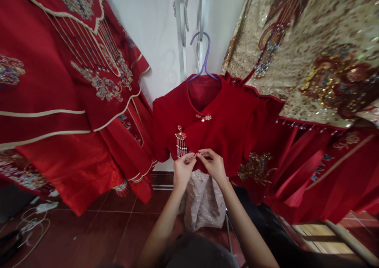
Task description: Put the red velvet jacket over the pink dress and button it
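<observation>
With our left hand and right hand close together, we pinched the low front of the red top hanging straight ahead.

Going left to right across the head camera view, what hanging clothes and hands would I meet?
Cream-trimmed embroidered red robe, one sleeve of the short-sleeved red jacket, left hand, right hand, gold sequined garment.
</observation>
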Motion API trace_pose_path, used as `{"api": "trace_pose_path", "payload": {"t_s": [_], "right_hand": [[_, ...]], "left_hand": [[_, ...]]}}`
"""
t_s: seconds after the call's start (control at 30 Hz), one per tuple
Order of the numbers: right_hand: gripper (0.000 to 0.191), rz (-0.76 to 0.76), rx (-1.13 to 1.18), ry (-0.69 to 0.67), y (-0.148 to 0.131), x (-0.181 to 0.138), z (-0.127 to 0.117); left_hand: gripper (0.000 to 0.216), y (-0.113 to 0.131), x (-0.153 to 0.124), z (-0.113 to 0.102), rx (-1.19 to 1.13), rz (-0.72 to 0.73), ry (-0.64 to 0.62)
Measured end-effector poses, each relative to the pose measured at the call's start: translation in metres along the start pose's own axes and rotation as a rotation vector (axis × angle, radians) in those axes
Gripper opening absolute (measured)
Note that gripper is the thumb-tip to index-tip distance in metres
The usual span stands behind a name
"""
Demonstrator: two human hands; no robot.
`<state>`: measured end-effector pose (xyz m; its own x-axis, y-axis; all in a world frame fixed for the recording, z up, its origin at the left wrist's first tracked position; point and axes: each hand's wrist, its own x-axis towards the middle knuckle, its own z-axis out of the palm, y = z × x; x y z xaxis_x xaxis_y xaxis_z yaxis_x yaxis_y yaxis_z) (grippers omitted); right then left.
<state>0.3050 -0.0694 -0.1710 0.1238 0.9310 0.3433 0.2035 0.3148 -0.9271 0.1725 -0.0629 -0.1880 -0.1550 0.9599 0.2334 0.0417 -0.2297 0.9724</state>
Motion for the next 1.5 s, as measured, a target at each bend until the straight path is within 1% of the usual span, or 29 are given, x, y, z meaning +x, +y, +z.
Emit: {"api": "trace_pose_path", "payload": {"t_s": [0.17,0.3,0.4,0.47,0.53,0.6,0.63,0.67,0.73,0.8,0.83,0.9,0.97,1.03,1.1,1.2,1.3,1.43,1.5], "right_hand": [[0.026,-0.003,0.01,0.047,0.002,-0.002,0.006],[0.025,-0.022,-0.001,0.094,0.002,-0.008,0.014],[0.023,-0.025,-0.013,0.143,0.002,-0.009,0.02],[0.022,-0.028,-0.028,0.161,0.002,-0.009,0.023],[0.027,-0.051,-0.056,0.154,-0.001,-0.01,0.024],[0.036,-0.071,-0.095,0.169,-0.005,-0.013,0.021],[0.039,-0.074,-0.111,0.201,-0.008,-0.016,0.019],[0.039,-0.071,-0.122,0.246,-0.012,-0.019,0.015],[0.033,-0.061,-0.125,0.35,-0.02,-0.023,0.007],[0.025,-0.062,-0.111,0.416,-0.026,-0.025,0.0],[0.021,-0.065,-0.105,0.423,-0.028,-0.025,-0.002],[0.016,-0.07,-0.101,0.385,-0.028,-0.023,-0.003],[0.018,-0.075,-0.112,0.295,-0.022,-0.02,0.0],[0.026,-0.086,-0.123,0.197,-0.014,-0.018,0.006],[0.033,-0.09,-0.12,0.136,-0.005,-0.016,0.013],[0.032,-0.083,-0.105,0.123,0.003,-0.014,0.02],[0.027,-0.078,-0.123,0.144,0.005,-0.013,0.021],[0.024,-0.06,-0.127,0.15,0.003,-0.011,0.02],[0.024,-0.04,-0.106,0.146,0.002,-0.011,0.019]], "left_hand": [[0.021,0.003,0.006,-0.004,0.07,0.056,-0.059],[0.017,0.005,0.012,-0.009,0.078,0.133,-0.058],[0.015,0.001,0.015,-0.01,0.083,0.182,-0.054],[0.014,-0.002,0.017,-0.01,0.068,0.181,-0.071],[0.017,-0.005,0.016,-0.01,0.051,0.161,-0.076],[0.025,-0.005,0.014,-0.012,0.036,0.142,-0.023],[0.027,-0.004,0.013,-0.015,0.03,0.138,0.023],[0.027,-0.003,0.012,-0.018,0.024,0.137,0.075],[0.021,0.001,0.01,-0.024,0.022,0.146,0.146],[0.014,0.004,0.01,-0.03,0.044,0.165,0.143],[0.013,0.006,0.009,-0.031,0.075,0.181,0.109],[0.012,0.008,0.009,-0.03,0.163,0.224,0.007],[0.015,0.008,0.008,-0.025,0.243,0.267,-0.078],[0.024,0.006,0.006,-0.019,0.282,0.29,-0.109],[0.031,0.001,0.004,-0.014,0.306,0.297,-0.117],[0.033,-0.005,0.002,-0.01,0.361,0.325,-0.136],[0.027,-0.006,0.003,-0.013,0.397,0.353,-0.141],[0.015,0.0,0.007,-0.018,0.358,0.33,-0.162],[0.014,0.003,0.009,-0.017,0.3,0.297,-0.185]]}}
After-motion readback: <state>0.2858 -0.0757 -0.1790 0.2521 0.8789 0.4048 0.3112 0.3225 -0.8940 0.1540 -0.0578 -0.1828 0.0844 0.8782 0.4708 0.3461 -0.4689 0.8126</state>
